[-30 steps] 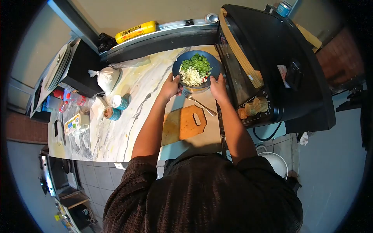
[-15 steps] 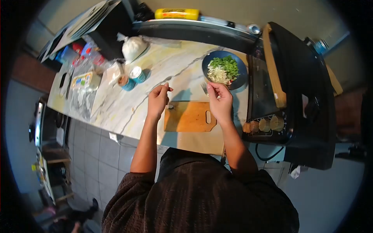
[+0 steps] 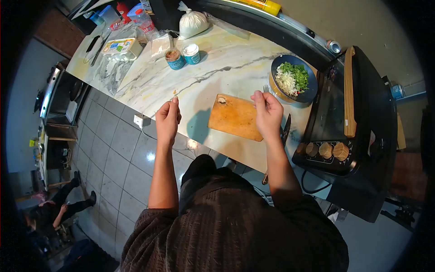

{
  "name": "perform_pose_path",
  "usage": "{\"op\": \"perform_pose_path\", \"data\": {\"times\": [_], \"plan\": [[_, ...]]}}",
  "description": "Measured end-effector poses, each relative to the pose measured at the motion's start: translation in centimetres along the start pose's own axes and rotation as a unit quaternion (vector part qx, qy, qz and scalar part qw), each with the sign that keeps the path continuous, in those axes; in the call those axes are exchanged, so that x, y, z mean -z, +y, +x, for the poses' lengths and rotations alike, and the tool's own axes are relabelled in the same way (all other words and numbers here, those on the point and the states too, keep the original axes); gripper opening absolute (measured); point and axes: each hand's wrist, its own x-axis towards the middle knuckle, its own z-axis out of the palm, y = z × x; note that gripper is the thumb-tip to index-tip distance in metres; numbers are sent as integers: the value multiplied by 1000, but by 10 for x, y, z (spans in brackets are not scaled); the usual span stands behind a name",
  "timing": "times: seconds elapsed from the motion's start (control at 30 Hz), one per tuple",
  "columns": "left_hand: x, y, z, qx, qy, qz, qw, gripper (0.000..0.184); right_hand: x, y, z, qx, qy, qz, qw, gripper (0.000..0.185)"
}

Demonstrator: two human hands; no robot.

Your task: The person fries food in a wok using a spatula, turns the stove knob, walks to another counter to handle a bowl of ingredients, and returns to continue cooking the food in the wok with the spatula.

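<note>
Rectangular orange-brown cutting board (image 3: 233, 119): smooth wood. White, grey-veined countertop (image 3: 240, 49): smooth, marble-like. Dark-brown short-sleeved shirt (image 3: 244, 235): matt, ribbed cloth. Round tan knobs (image 3: 340, 151): wood-grained.

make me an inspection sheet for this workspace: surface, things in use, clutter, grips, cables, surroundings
Surface: marble-patterned counter, grey-veined
Things in use: dark bowl holding chopped greens and white pieces; wooden board; knife, partly hidden; fork, partly hidden
Clutter: two tubs; labelled container; tied bag; plastic bottle
Grips: left grip and right grip apart, fingers curled; held objects: nothing seen
Cables: black cable looped below black appliance
Surroundings: tiled floor; another person, lower left
</note>
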Motion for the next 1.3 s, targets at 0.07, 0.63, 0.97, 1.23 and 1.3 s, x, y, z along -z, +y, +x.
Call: {"op": "perform_pose_path", "data": {"times": [0.07, 0.63, 0.97, 1.23, 1.3], "plan": [[-1, -4, -3, -4, 0, -5, 1000, 39, 3, 4, -5, 6, 25, 2, 1000, 24], [228, -10, 19, -10, -31, -35, 999, 25, -166, -14, -109, 143, 70, -90, 983, 41], [461, 15, -2, -17, 33, -38, 999, 30, -397, -38, -182, 154, -72, 18, 985, 46], [533, 7, 1, -12, 92, -78, 993, 31, -468, -42, -191, 156, -147, 58, 975, 46], [535, 6, 12, -6, 92, -58, 994, 32, -468, -34, -188, 144, -111, 49, 982, 45]]}}
